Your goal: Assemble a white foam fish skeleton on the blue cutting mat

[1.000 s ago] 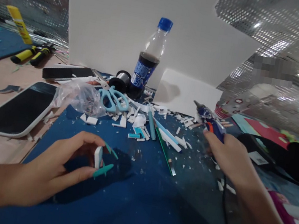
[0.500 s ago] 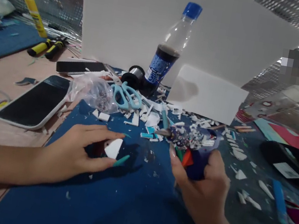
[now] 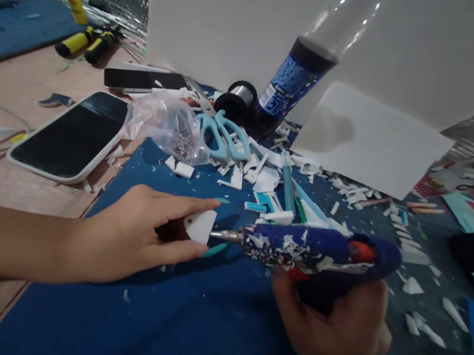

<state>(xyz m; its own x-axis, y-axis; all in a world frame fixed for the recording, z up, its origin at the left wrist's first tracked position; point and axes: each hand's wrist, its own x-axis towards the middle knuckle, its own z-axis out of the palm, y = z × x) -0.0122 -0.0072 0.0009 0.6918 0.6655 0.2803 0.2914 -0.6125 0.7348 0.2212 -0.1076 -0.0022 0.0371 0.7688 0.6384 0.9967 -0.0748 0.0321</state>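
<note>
Between the thumb and fingers of my left hand (image 3: pixel 141 240) is a small white piece (image 3: pixel 201 226), flat-faced and pale; the rest of it is hidden in the hand. My right hand (image 3: pixel 335 323) is wrapped round the handle of a blue hot glue gun (image 3: pixel 299 243) smeared with white residue. Its metal nozzle points left, with the tip at the right edge of the white piece; whether they touch I cannot tell. Both hands are over a dark blue mat (image 3: pixel 210 332).
Behind the hands lie light-blue scissors (image 3: pixel 223 138), a clear plastic bag (image 3: pixel 168 125) and white scraps (image 3: pixel 266 180). A leaning cola bottle (image 3: pixel 295 80) and a black spool (image 3: pixel 236 101) stand farther back. A phone (image 3: pixel 72 136) rests at left, a white board (image 3: pixel 371 143) behind.
The glue gun has swung level, and its nozzle has come left up to the white piece. My left hand still pinches that piece. The camera view has shifted.
</note>
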